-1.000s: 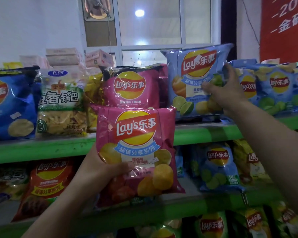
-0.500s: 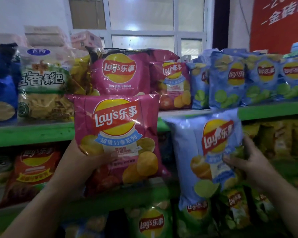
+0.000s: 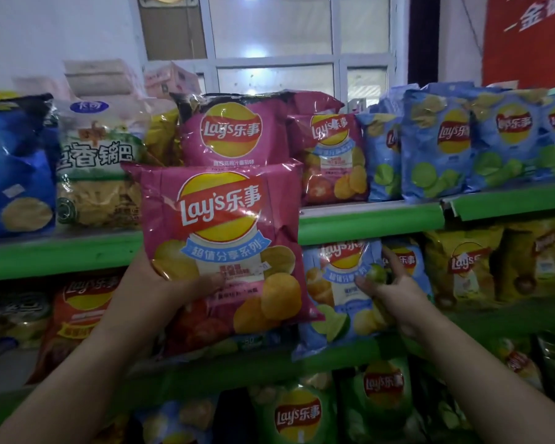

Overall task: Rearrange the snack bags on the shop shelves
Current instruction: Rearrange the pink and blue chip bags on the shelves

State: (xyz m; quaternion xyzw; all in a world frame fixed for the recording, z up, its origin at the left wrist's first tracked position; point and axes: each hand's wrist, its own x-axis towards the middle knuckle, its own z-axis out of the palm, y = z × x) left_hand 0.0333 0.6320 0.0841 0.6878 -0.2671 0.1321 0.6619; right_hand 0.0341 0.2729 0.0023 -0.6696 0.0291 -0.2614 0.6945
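Since half a second ago you have carried the light blue bag [image 3: 337, 296] up and back. Its top is now tucking in under the upper green rail [image 3: 369, 222] instead of hanging in the open well below it. The pink bag [image 3: 225, 251] has risen too, and its top edge is now crossing above that rail.

Head view: your right hand [image 3: 394, 293] is pinching the light blue bag by its right edge just below the rail. The thumb is lying on the front beside the printed lime and the other fingers are curling behind. Your left hand [image 3: 161, 296] is gripping the pink bag at its lower left, thumb pressing across the front, fingers hidden behind. That bag is standing upright in front of the rail, covering part of it and overlapping the light blue bag's left edge.

Above the rail, a larger pink bag [image 3: 234, 133] is standing directly behind the held one, and a row of light blue bags [image 3: 436, 145] is lining the shelf further right. Below the rail, yellow bags [image 3: 462, 264] are leaning just right of your right hand.
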